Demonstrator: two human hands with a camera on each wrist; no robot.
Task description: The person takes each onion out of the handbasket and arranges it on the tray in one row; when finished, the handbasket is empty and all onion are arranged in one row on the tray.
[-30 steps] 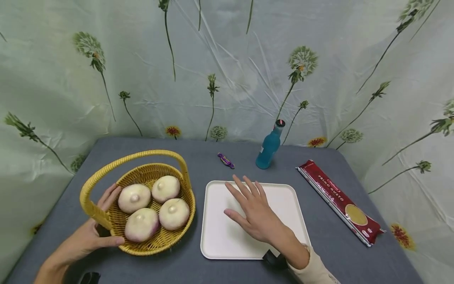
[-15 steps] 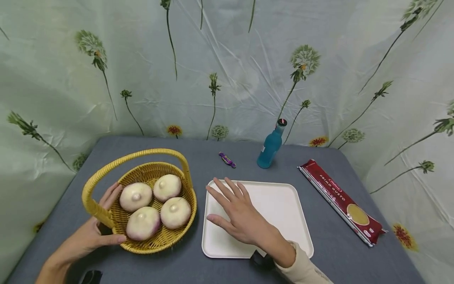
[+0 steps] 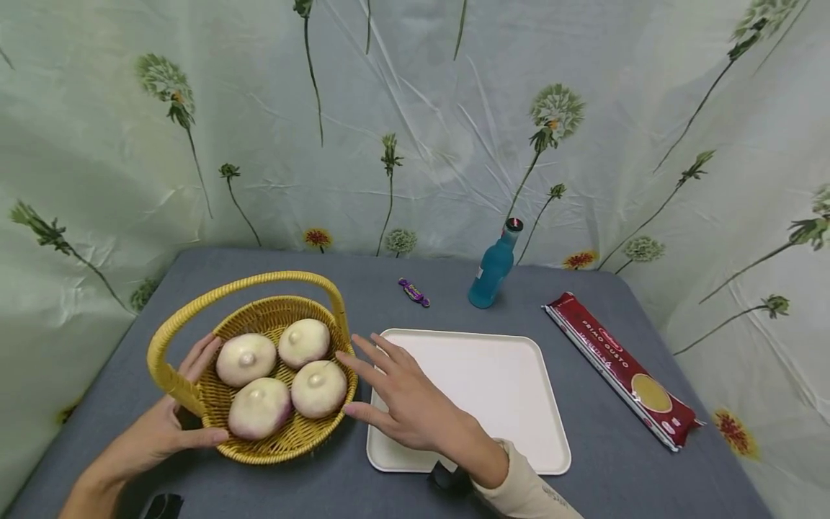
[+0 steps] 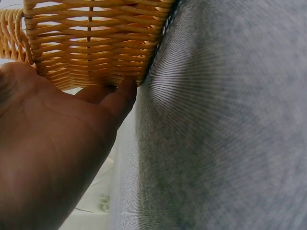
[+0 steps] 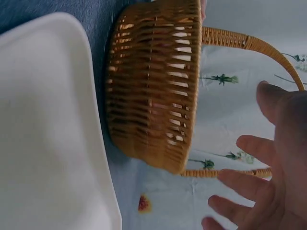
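Note:
A yellow wicker basket (image 3: pixel 279 453) with a tall arched handle stands at the left of the table in the head view. Inside it lie several round white turnips (image 3: pixel 259 409) with purplish sides. My left hand (image 3: pixel 155 432) is against the basket's left outer wall, its thumb along the near side and fingers spread behind the handle's base. The left wrist view shows its fingers (image 4: pixel 125 96) touching the weave. My right hand (image 3: pixel 415 404) hovers over the left part of a white tray (image 3: pixel 480 404), fingers spread toward the basket's right rim. The right wrist view shows these fingers (image 5: pixel 244 184) apart from the basket wall.
Behind the tray lie a purple-wrapped candy (image 3: pixel 413 293) and an upright blue bottle (image 3: pixel 493 272) with a dark cap. A red pasta packet (image 3: pixel 619 367) lies at the right. Grey cloth (image 3: pixel 363 490) covers the table, and a flower-printed curtain (image 3: pixel 259 108) hangs around it.
My right hand has moved left across the tray to the basket's right side, its fingers still spread. My left hand and the basket have stayed in place.

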